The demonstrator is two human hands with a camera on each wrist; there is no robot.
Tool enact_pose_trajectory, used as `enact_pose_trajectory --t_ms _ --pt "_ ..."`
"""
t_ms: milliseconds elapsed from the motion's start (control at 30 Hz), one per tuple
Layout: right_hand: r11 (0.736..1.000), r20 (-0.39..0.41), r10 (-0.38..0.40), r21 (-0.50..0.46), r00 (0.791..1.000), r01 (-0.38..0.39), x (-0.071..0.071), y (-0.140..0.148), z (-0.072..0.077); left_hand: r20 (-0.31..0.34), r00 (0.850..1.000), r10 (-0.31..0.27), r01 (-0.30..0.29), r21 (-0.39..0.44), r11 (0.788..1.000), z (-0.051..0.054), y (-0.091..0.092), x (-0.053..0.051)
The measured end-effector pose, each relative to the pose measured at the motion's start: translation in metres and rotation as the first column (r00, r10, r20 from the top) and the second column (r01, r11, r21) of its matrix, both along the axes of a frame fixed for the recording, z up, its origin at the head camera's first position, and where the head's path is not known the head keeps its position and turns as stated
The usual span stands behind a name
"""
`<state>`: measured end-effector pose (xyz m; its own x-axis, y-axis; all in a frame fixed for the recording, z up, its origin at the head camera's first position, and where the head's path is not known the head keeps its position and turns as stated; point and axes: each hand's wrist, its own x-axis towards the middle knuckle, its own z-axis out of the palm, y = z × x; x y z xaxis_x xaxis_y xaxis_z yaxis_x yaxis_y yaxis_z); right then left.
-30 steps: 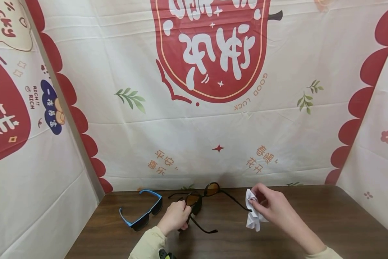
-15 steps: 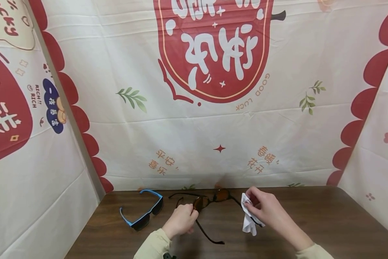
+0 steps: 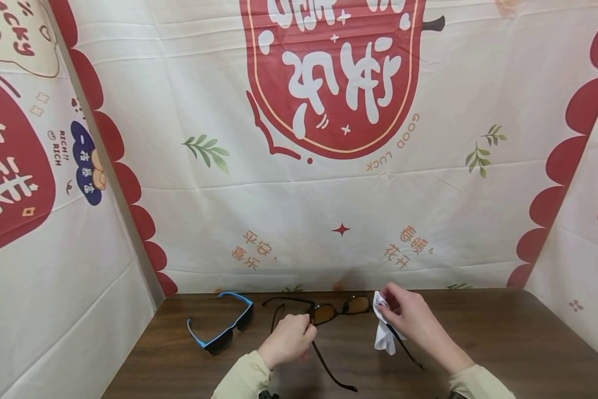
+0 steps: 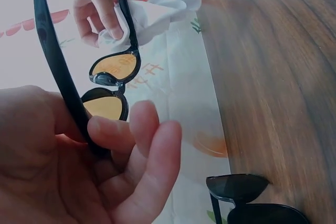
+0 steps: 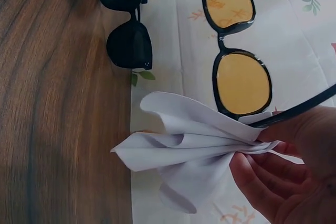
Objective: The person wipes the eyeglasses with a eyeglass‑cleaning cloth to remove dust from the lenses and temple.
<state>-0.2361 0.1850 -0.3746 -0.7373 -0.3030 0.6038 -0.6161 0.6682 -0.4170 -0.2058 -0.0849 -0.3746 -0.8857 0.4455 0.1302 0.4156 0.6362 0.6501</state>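
Black-framed glasses with amber lenses point(image 3: 323, 314) are held above the table, temples pointing toward me. My left hand point(image 3: 290, 338) grips them at the left hinge; the left wrist view shows fingers point(image 4: 113, 132) curled by that temple. My right hand point(image 3: 412, 317) pinches a white cloth point(image 3: 384, 337) around the right temple close to the lens. In the right wrist view the cloth point(image 5: 184, 145) fans out from thumb and fingers beside the amber lens point(image 5: 243, 83). The right temple's tip point(image 3: 418, 363) sticks out below the cloth.
Blue-armed sunglasses point(image 3: 229, 332) lie unfolded at the left of the wooden table point(image 3: 478, 343). Behind my left hand, dark temples point(image 3: 284, 299) of another pair show; its front is mostly hidden. A printed white cloth backdrop point(image 3: 289, 210) rises behind the table, with side panels left and right.
The amber glasses have turned and shifted right, their lenses now more level. Along the right temple, the cloth now sits closer to the lens, leaving the tip exposed. My left hand has moved right.
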Motion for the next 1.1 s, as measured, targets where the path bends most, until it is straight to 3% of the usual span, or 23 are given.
enact_pose_trajectory --t_ms 267,367,600,767,1100 --pt "0.999 0.070 -0.039 -0.010 0.997 0.040 -0.001 0.001 0.002 0.005 1.000 -0.023 0.023 -0.002 1.000 0.002 0.004 -0.001" --pt "0.999 0.061 -0.036 -0.015 0.997 0.037 0.000 0.001 0.002 0.014 1.000 -0.020 0.020 0.016 1.000 0.002 0.003 -0.001" --pt "0.999 0.014 0.006 -0.035 1.000 -0.006 0.001 0.001 -0.003 0.019 1.000 0.003 -0.004 0.032 0.999 -0.001 0.000 -0.005" --pt "0.998 0.021 0.047 -0.046 0.999 -0.046 0.004 0.001 -0.005 -0.015 0.999 0.029 -0.029 0.017 0.999 -0.003 -0.003 -0.008" --pt "0.992 0.037 0.122 -0.039 0.992 -0.120 0.014 0.000 -0.001 0.017 0.998 0.056 -0.057 0.020 0.998 -0.005 -0.014 -0.018"
